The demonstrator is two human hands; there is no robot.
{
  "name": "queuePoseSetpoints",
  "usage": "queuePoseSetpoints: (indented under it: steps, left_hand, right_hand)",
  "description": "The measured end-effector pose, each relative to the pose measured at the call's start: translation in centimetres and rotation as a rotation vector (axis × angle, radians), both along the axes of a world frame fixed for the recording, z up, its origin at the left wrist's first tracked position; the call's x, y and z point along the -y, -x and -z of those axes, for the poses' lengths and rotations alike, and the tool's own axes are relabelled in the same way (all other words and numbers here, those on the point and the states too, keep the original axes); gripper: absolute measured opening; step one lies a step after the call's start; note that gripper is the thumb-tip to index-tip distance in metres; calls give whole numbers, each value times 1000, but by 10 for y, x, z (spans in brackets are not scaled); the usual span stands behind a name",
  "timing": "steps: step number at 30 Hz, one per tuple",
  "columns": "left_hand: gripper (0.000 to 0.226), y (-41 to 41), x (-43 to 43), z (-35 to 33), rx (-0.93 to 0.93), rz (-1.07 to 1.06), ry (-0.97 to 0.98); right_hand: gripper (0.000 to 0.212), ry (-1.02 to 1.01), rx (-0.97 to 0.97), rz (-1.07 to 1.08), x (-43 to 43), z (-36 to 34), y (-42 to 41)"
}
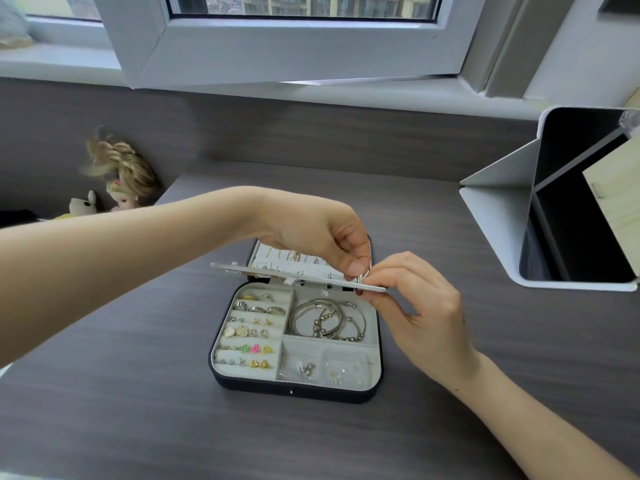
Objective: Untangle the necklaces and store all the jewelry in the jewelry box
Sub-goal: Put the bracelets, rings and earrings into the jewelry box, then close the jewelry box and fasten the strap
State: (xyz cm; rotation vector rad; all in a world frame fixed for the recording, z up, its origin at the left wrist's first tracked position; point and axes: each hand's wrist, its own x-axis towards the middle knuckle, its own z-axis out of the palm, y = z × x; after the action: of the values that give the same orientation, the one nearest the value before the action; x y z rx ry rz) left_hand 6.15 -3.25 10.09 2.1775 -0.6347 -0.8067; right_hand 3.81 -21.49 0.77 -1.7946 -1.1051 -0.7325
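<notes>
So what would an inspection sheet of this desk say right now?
Surface: dark wood-grain desk.
Job's things: open jewelry box holding bangles, rings and earrings; its inner panel is held level above it.
Clutter: doll and plush toy far left; white folding stand right.
Hands: left hand pinches a small silver piece at the panel's end; right hand pinches that end of the panel.
Cables: nothing seen.
Surroundings: window above, buildings outside.

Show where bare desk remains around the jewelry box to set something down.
Bare desk: left of the jewelry box, in front of it, and right of it up to the white stand. Crowded: its compartments, and above, where left hand and right hand pinch at the flap.
</notes>
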Motion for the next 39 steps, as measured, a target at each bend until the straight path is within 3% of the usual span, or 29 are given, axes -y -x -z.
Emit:
queuePoseSetpoints:
  steps: [5,7,10,13,15,18,23,27,31,33,36,39]
  left_hand:
    - [11,3,0,-3,54,-6,-43]
    - [23,4,-4,-10,105,-53,-107]
    - [30,9,-22,-22,179,-204,-131]
    - [38,15,-57,-18,215,-443,-47]
    - [41,15,-79,-1,183,-692,6]
    - [46,16,-92,30,-16,-1030,103]
    - [37,2,-95,54,-126,-1146,223]
    - [33,-5,-92,50,-250,-1101,321]
    - [28,-6,-91,56,-237,-1041,386]
    - [21,1,-85,52,-164,-1074,479]
    - [30,16,-82,44,-12,-1022,552]
    - [29,40,-82,33,110,-944,574]
  right_hand:
    - [25,-9,-6,-1,0,-2,-1]
    - [22,-4,-25,3,1,-2,-2]
    - [17,-4,-116,-13,2,-4,-1]
    - [9,-47,-329,-38,1,-11,0]
    - [8,-88,-527,-16,-2,-16,-1]
    - [8,-135,-722,26,-6,-24,-6]
    - [8,-214,-872,-8,-9,-33,-18]
    - [6,-209,-891,23,-10,-34,-21]
    - [11,-157,-831,38,-8,-35,-22]
    - [18,-96,-760,30,-6,-37,-19]
    - [31,-4,-577,25,2,-38,-8]
    - [25,70,-438,-7,12,-35,6]
